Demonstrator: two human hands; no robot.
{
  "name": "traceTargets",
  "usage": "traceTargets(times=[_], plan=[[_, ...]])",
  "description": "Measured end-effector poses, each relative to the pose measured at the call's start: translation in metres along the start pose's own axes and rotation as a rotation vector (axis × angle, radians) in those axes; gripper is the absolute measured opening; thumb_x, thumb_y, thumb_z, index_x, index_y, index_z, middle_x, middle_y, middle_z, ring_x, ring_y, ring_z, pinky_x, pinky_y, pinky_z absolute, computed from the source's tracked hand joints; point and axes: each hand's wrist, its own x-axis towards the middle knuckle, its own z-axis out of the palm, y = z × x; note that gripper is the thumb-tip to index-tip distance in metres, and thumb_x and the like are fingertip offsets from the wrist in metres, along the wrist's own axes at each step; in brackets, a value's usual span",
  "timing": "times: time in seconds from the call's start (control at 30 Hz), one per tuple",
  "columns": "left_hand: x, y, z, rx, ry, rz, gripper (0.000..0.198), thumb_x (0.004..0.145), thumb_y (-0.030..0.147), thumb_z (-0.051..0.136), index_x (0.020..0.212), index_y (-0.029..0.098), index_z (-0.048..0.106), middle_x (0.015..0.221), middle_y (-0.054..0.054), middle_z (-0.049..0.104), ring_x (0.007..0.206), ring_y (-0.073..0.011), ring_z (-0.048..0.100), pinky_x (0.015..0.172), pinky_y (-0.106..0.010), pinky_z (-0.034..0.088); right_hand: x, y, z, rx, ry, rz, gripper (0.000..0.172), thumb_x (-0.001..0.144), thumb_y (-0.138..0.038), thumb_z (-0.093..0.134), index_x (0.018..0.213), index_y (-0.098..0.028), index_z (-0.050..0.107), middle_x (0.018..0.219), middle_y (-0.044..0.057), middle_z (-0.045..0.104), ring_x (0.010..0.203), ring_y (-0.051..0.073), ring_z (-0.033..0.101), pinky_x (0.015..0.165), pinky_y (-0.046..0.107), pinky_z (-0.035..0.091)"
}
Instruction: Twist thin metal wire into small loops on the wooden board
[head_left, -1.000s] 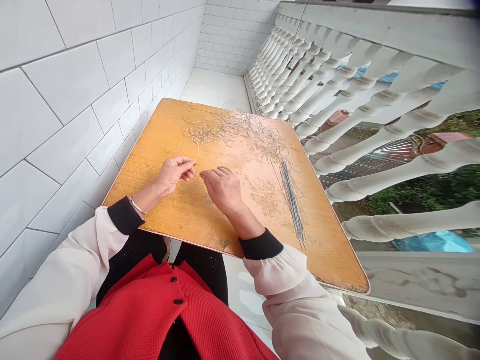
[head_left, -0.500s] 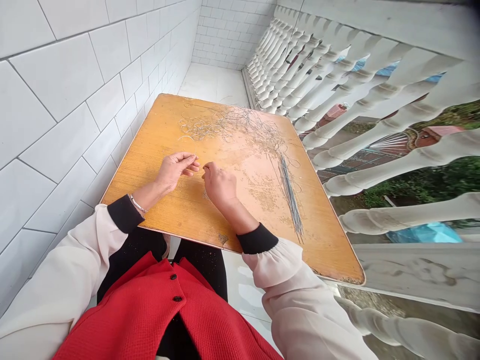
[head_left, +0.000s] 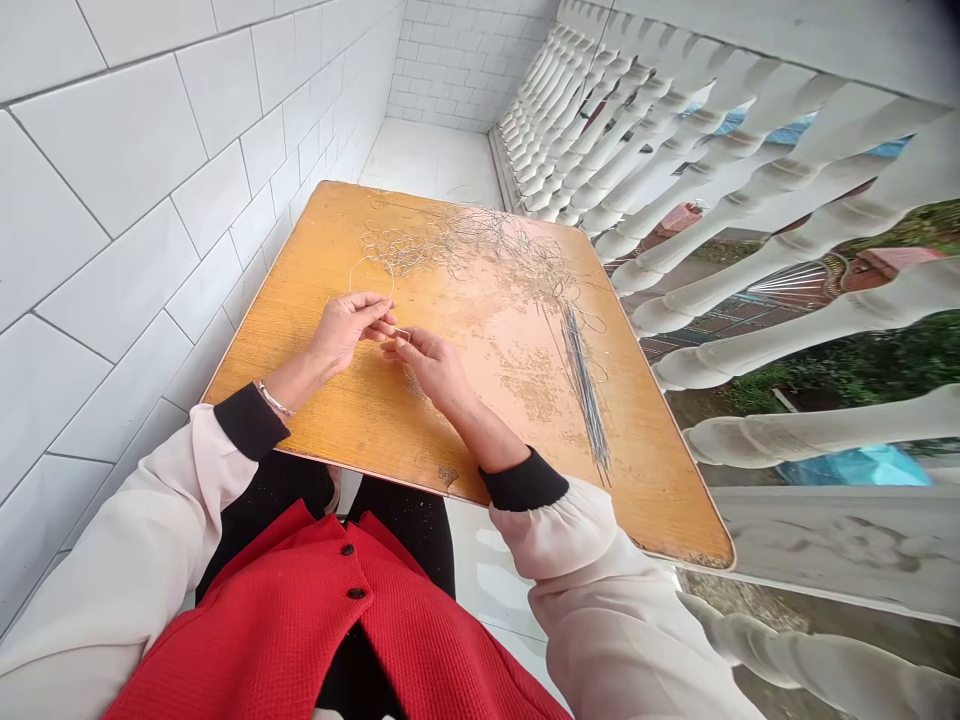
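Above the near left part of the wooden table (head_left: 277,310), my left hand (head_left: 351,325) pinches a thin pale wire (head_left: 373,258) that curves up in a loop beyond the fingers. A short stretch of wire shows between the two hands. My right hand (head_left: 426,362) closes thumb and fingers on that stretch, close to the left fingertips. Farther back lies a tangle of bent wire rings (head_left: 480,240). To the right rests a bundle of straight grey wires (head_left: 587,400).
A white tiled wall (head_left: 135,180) runs along the left. White balusters (head_left: 795,330) of a railing stand along the right of the table. Worn patches and a chip (head_left: 447,476) mark the tabletop.
My right hand has turned from a tight curled grip to a flatter pinch, nearer the left hand. The wire loop above my left hand now shows rounder and larger.
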Motion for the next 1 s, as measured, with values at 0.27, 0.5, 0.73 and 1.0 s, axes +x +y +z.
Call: traceTargets(times=[0.27, 0.5, 0.73, 1.0], plan=[[-0.004, 0.0, 0.005, 0.116, -0.089, -0.038, 0.012, 0.082, 0.015, 0.072, 0.076, 0.01, 0.064, 0.063, 0.001, 0.068, 0.047, -0.0031, 0.056, 0.046, -0.015, 0.038, 0.0, -0.005, -0.004, -0.1, 0.078, -0.079, 0.033, 0.071, -0.049, 0.072, 0.067, -0.017, 0.071, 0.059, -0.001, 0.058, 0.054, 0.01, 0.044, 0.053, 0.026, 0.035], [-0.01, -0.001, 0.001, 0.261, -0.141, -0.081, 0.016, 0.089, 0.026, 0.067, 0.083, 0.011, 0.064, 0.077, -0.001, 0.07, 0.049, -0.0028, 0.057, 0.042, -0.016, 0.035, 0.002, -0.005, -0.006, 0.086, 0.162, 0.001, 0.027, 0.065, -0.043, 0.076, 0.07, -0.017, 0.072, 0.057, 0.0, 0.06, 0.05, 0.009, 0.048, 0.046, 0.023, 0.039], [-0.018, -0.009, 0.005, 0.501, -0.27, -0.172, 0.01, 0.085, 0.003, 0.062, 0.079, 0.011, 0.059, 0.057, 0.003, 0.063, 0.045, -0.0057, 0.058, 0.044, -0.017, 0.038, 0.005, -0.007, -0.016, 0.137, 0.152, 0.01, 0.023, 0.064, -0.039, 0.078, 0.068, -0.017, 0.071, 0.058, -0.001, 0.063, 0.049, 0.006, 0.044, 0.046, 0.022, 0.034], [-0.018, -0.013, 0.004, 0.477, -0.297, -0.183, 0.012, 0.079, -0.002, 0.063, 0.08, 0.01, 0.062, 0.061, 0.003, 0.064, 0.048, -0.0052, 0.059, 0.045, -0.017, 0.039, 0.005, -0.007, -0.013, 0.147, 0.165, 0.014, 0.024, 0.066, -0.041, 0.077, 0.065, -0.018, 0.069, 0.057, -0.001, 0.061, 0.049, 0.006, 0.04, 0.048, 0.023, 0.032]])
